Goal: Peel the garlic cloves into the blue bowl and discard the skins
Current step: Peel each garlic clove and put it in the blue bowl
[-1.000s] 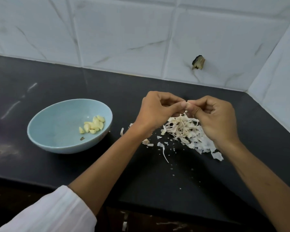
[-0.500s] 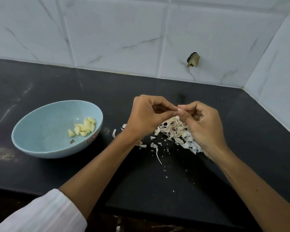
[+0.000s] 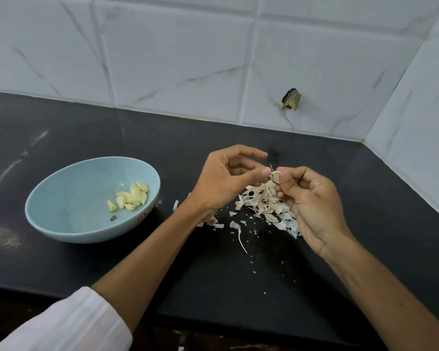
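Head view. Garlic clove (image 3: 275, 176) held above the bench (image 3: 86, 133), just over the pile of skins (image 3: 261, 203). Right hand (image 3: 312, 206) pinches it: thumb and forefinger clamped on the clove, remaining fingers (image 3: 299, 182) curled into the palm. Clove is pale cream, partly covered, with a thin wisp of skin standing up from its top edge. Left hand (image 3: 226, 178) sits just beside it, fingers loosely curved and apart; forefinger lifted clear, thumb tip touching the clove's left side.

Skins: papery off-white to tan strips and flakes, heaped under and between the hands, with small crumbs scattered toward the bench's near edge.

Blue bowl (image 3: 69, 198) stands on the bench to the left, well apart from the hands. Peeled cloves (image 3: 131, 196) lie clustered on its right inner slope, smooth and pale yellow; one dark fleck below them. Small label on the bowl's right wall, text unreadable.

White sleeve (image 3: 69, 323) on the left forearm.
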Tool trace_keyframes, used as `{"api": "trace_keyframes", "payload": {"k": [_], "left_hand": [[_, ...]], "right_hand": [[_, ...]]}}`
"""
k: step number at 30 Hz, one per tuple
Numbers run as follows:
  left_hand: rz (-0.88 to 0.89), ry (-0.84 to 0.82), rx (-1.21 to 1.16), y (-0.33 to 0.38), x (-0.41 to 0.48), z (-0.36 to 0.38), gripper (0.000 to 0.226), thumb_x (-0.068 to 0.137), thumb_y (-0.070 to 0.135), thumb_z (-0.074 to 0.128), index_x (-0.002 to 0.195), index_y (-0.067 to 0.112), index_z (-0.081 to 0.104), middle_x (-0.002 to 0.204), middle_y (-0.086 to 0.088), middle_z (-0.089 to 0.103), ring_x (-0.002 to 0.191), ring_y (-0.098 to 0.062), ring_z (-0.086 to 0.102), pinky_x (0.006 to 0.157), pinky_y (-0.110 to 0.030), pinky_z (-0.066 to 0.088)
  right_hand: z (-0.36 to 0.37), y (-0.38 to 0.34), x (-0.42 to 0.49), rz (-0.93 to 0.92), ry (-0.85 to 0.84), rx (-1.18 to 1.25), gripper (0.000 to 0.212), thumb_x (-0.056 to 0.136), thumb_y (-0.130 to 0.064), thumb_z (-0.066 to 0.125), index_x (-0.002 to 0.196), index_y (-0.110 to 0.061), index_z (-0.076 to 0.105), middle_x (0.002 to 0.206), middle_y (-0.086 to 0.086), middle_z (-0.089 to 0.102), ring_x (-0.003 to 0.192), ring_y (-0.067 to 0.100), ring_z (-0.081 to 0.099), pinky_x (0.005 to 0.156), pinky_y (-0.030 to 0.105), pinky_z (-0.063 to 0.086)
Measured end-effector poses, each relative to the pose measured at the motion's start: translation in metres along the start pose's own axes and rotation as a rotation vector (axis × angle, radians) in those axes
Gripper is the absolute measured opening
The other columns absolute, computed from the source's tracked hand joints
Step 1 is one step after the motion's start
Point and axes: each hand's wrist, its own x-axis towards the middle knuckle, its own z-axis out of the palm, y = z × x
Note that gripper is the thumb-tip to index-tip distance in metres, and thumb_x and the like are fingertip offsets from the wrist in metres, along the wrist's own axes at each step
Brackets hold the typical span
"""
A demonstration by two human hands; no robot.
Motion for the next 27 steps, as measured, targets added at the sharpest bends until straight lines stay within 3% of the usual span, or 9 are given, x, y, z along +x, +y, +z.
{"api": "trace_keyframes", "payload": {"k": [3,6,9,12,15,17,19,24,27], "left_hand": [[0.018,0.025,0.036,-0.001,0.001,0.001,0.021,0.089,0.009,0.076,0.108,0.002,0.072,0.087,-0.011,0.077,0.075,-0.019,0.073,0.073,-0.029,0.06],[0.013,0.118,0.012,0.002,0.003,-0.004,0.019,0.096,0.016,0.069,0.108,0.001,0.072,0.088,-0.012,0.077,0.073,-0.018,0.069,0.072,-0.028,0.057],[-0.027,0.197,-0.076,0.004,0.006,-0.011,0.018,0.1,0.021,0.064,0.105,0.006,0.072,0.083,-0.008,0.075,0.07,-0.016,0.063,0.068,-0.027,0.053],[-0.065,0.236,-0.131,0.006,0.007,-0.013,0.021,0.102,0.026,0.06,0.103,0.009,0.073,0.081,-0.005,0.073,0.068,-0.013,0.061,0.067,-0.025,0.052],[-0.089,0.233,-0.131,0.005,0.007,-0.012,0.021,0.103,0.027,0.059,0.101,0.011,0.073,0.08,-0.004,0.072,0.069,-0.013,0.061,0.066,-0.025,0.052],[-0.099,0.21,-0.128,0.005,0.008,-0.011,0.021,0.103,0.027,0.058,0.101,0.011,0.073,0.079,-0.004,0.072,0.068,-0.013,0.06,0.065,-0.025,0.051],[-0.11,0.204,-0.123,0.005,0.006,-0.01,0.022,0.103,0.026,0.058,0.103,0.009,0.072,0.079,-0.004,0.072,0.068,-0.013,0.06,0.064,-0.024,0.052],[-0.138,0.167,-0.124,0.004,0.006,-0.007,0.021,0.101,0.024,0.062,0.105,0.006,0.072,0.078,-0.004,0.071,0.065,-0.012,0.059,0.063,-0.024,0.051],[-0.142,0.153,-0.103,0.004,0.005,-0.005,0.02,0.1,0.021,0.063,0.107,0.004,0.072,0.078,-0.003,0.071,0.066,-0.012,0.059,0.063,-0.024,0.051]], "right_hand": [[-0.001,0.001,-0.002,-0.086,-0.045,-0.216,0.007,0.093,-0.008,0.069,0.088,-0.011,0.072,0.089,-0.001,0.075,0.073,0.01,0.065,0.072,0.025,0.054],[-0.006,-0.017,-0.001,-0.451,-0.138,-0.709,0.017,0.087,-0.007,0.077,0.076,-0.018,0.07,0.079,-0.007,0.073,0.069,0.008,0.067,0.065,0.022,0.053],[-0.003,-0.022,-0.01,-0.766,-0.244,-0.948,0.02,0.077,0.004,0.074,0.069,-0.012,0.064,0.071,-0.004,0.063,0.064,0.011,0.061,0.057,0.022,0.043],[0.002,0.006,-0.022,-0.653,-0.516,-1.117,0.028,0.059,0.013,0.063,0.063,-0.014,0.054,0.07,-0.014,0.044,0.058,0.0,0.046,0.054,0.007,0.036],[0.002,-0.008,-0.016,-0.59,-0.571,-1.081,0.021,0.059,0.008,0.06,0.06,-0.013,0.055,0.066,-0.009,0.051,0.057,0.004,0.052,0.054,0.006,0.039],[0.004,-0.018,-0.012,-0.526,-0.504,-1.107,0.019,0.064,0.006,0.061,0.06,-0.012,0.058,0.068,-0.004,0.06,0.061,0.008,0.058,0.053,0.01,0.041],[0.008,-0.014,-0.012,-0.362,-0.615,-1.274,0.029,0.07,0.007,0.064,0.06,-0.018,0.055,0.072,-0.007,0.058,0.066,0.005,0.057,0.054,0.013,0.04],[0.01,-0.02,-0.022,-0.512,-0.603,-1.273,0.029,0.064,0.004,0.061,0.064,-0.022,0.048,0.073,-0.006,0.051,0.067,0.017,0.062,0.058,0.034,0.055],[0.018,-0.01,-0.03,-0.326,-0.733,-1.43,0.031,0.073,0.001,0.065,0.062,-0.021,0.047,0.077,-0.008,0.054,0.076,0.014,0.061,0.069,0.036,0.057]]}}
